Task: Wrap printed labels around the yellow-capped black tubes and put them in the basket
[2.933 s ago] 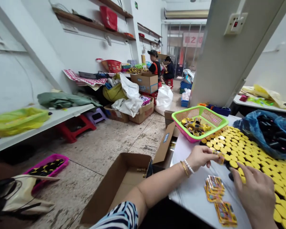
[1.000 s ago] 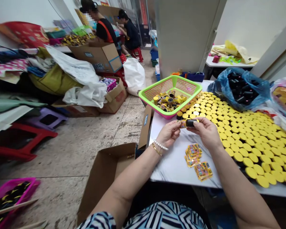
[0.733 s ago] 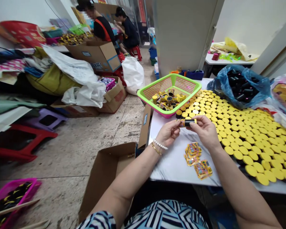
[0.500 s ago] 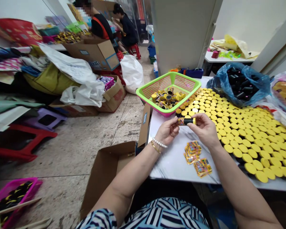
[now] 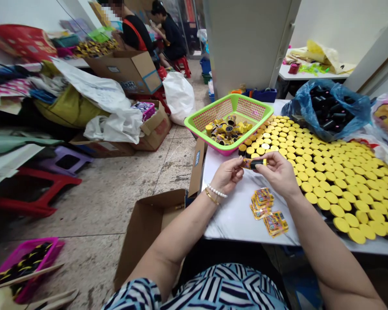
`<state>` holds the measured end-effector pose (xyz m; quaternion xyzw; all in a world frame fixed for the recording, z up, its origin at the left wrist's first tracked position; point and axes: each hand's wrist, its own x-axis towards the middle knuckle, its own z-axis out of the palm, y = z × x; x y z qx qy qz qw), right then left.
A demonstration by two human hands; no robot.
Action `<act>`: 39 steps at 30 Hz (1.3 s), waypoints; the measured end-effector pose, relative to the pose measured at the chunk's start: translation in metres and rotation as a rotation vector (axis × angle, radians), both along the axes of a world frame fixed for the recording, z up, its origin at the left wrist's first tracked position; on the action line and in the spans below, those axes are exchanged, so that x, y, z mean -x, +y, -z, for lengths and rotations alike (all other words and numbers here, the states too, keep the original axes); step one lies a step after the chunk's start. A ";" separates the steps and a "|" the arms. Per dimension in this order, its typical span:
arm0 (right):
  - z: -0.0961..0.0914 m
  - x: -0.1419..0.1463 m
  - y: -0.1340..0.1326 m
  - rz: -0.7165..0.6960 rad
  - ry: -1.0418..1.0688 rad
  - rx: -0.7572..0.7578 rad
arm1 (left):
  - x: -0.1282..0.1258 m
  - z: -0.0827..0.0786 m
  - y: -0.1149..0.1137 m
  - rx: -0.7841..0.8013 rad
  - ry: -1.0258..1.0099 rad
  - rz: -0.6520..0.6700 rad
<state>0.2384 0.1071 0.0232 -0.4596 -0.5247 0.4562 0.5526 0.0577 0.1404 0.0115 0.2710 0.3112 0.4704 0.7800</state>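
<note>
Over the white table point(image 5: 224, 221), both hands meet on a small black tube with a yellow cap point(image 5: 256, 164). My right hand point(image 5: 280, 172) pinches it near the capped end. Around its other end is a colourful printed sleeve point(image 5: 246, 163), gripped between the thumb and fingers of my left hand point(image 5: 228, 174). How far the sleeve covers the tube is partly hidden by fingers. Below the hands lie two small piles of flat printed sleeves point(image 5: 262, 199). Rows of upright black tubes with yellow caps point(image 5: 339, 185) crowd the table right of my right hand.
A green and pink basket point(image 5: 197, 129) holding sleeved tubes stands beyond my hands. A blue plastic bag point(image 5: 299, 101) of black tubes sits at the back right. An open cardboard box point(image 5: 139, 232) is left of the table. Two people point(image 5: 170, 36) sit farther back.
The view has shifted slightly. Both hands keep their hold on the tube and sleeve, with hardly any visible movement.
</note>
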 end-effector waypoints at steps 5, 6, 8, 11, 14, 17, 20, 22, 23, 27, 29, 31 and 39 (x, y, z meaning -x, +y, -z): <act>0.002 0.002 0.000 0.018 0.005 -0.047 | 0.001 -0.003 -0.001 -0.052 0.054 0.034; 0.003 0.003 0.000 0.018 -0.001 -0.065 | 0.001 -0.004 -0.001 -0.057 0.055 0.024; 0.004 0.006 0.000 0.030 -0.012 -0.099 | 0.000 -0.004 -0.001 -0.072 0.076 -0.012; 0.004 0.006 0.001 0.090 -0.011 -0.155 | 0.001 -0.004 -0.004 -0.123 0.139 -0.040; 0.001 0.002 0.003 0.144 0.016 -0.198 | 0.003 -0.006 -0.005 -0.161 0.151 -0.061; -0.004 -0.002 0.004 0.161 0.049 -0.206 | 0.004 -0.008 -0.005 -0.156 0.123 -0.161; -0.006 -0.002 0.003 0.132 0.066 -0.212 | 0.005 -0.010 -0.006 -0.153 0.097 -0.107; -0.003 0.000 0.002 0.076 0.017 -0.202 | 0.004 -0.011 -0.008 -0.181 0.082 0.000; -0.002 0.000 0.002 0.041 -0.029 -0.197 | 0.003 -0.010 -0.009 -0.204 0.084 0.026; 0.003 0.000 0.000 -0.043 -0.151 -0.213 | 0.000 -0.007 -0.012 -0.285 0.143 -0.004; 0.002 -0.001 -0.001 -0.043 -0.197 -0.246 | 0.001 -0.006 -0.012 -0.311 0.160 0.000; 0.000 -0.003 -0.001 -0.032 -0.308 -0.296 | 0.002 -0.007 -0.011 -0.302 0.155 0.026; 0.002 -0.006 0.001 0.024 -0.479 -0.387 | 0.004 -0.001 -0.003 -0.301 0.195 0.016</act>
